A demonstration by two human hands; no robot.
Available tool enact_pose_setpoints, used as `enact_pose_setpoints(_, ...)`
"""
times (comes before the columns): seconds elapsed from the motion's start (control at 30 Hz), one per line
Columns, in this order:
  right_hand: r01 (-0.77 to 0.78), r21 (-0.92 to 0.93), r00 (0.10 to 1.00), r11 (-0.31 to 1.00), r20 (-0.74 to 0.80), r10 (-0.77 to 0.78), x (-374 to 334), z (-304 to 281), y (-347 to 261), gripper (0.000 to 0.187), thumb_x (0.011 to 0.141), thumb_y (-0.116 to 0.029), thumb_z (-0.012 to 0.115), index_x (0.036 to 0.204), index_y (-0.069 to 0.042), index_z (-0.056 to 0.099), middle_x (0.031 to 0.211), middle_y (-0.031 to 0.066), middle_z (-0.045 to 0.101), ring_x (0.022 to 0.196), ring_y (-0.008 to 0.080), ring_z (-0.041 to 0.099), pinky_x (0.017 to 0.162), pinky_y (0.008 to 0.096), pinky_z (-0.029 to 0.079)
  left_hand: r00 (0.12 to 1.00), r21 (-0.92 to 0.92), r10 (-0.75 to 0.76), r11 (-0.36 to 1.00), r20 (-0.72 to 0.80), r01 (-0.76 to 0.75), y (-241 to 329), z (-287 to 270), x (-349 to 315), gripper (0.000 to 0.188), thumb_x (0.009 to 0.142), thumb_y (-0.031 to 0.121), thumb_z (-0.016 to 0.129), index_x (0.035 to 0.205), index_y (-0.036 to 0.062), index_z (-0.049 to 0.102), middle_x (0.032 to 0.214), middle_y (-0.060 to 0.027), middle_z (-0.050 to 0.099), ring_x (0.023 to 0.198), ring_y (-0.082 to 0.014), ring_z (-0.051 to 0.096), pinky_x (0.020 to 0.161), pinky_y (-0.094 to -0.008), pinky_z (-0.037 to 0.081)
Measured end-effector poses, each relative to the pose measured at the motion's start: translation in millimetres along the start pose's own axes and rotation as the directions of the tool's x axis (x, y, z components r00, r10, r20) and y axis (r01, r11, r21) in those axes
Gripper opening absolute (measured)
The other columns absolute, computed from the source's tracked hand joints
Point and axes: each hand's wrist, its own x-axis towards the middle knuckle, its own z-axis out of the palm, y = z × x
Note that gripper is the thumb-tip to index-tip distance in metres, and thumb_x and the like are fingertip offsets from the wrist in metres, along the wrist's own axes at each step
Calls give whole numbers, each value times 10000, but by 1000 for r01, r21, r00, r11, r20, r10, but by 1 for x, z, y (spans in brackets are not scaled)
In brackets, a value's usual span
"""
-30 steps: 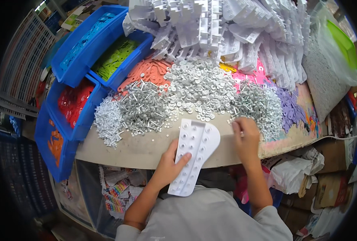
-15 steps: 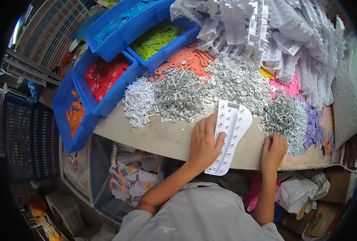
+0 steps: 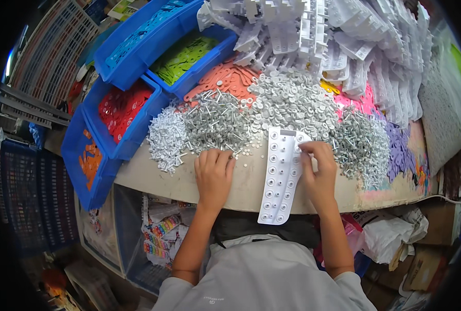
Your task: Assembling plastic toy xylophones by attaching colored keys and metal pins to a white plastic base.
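A long white plastic panel (image 3: 278, 179), with rows of round sockets and a recessed channel down its middle, lies on the table in front of me. My right hand (image 3: 319, 171) is over its upper right edge, thumb and forefinger bent together at a socket; whatever they pinch is too small to make out. To the left of the panel, apart from it, my left hand (image 3: 214, 176) rests at the near side of a heap of metal pins (image 3: 217, 122). Its fingers are drawn together, with a tiny dark tip showing by the thumb that I cannot identify.
Heaps of small white pegs (image 3: 167, 139), grey washers (image 3: 295, 101) and more metal pins (image 3: 356, 139) spread behind the panel. Blue bins (image 3: 163, 96) with coloured pieces stand at the left. Stacked white plastic parts (image 3: 370, 46) rise at the back right, purple pieces (image 3: 399, 155) below them.
My left hand has let go of the panel and moved left to the pins. My right hand has come left from the right-hand pins to the panel's upper edge.
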Motion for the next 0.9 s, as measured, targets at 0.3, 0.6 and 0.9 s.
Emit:
enact_pose_setpoints(0.3, -61, -68, 996, 996, 64, 66, 30, 39, 17, 264, 879, 54, 647, 1129, -20, 606, 945, 126, 624, 848, 258, 623, 771, 370, 511, 998, -2, 60, 998, 11, -60, 0, 1, 0, 163, 812, 95, 762, 966, 77, 712, 933, -55, 600, 941, -272, 565, 834, -409, 403)
enact_pose_setpoints(0.6, 75, -95, 992, 993, 110, -65, 30, 34, 14, 230, 852, 72, 662, 1058, -20, 617, 927, 145, 622, 832, 309, 622, 738, 383, 512, 998, -5, 45, 999, 44, -45, -2, 2, 0, 135, 845, 96, 728, 970, 71, 686, 939, -71, 601, 949, -279, 561, 826, -415, 401)
enact_pose_setpoints(0.9, 137, -80, 990, 987, 27, -135, 18, 34, 23, 168, 854, 25, 683, 1019, -7, 672, 1057, 142, 659, 1032, 327, 585, 911, 401, 470, 999, -308, -15, 951, 30, 24, 14, -10, 11, 94, 865, 13, 697, 954, 24, 669, 915, -113, 656, 884, -307, 612, 818, -416, 474)
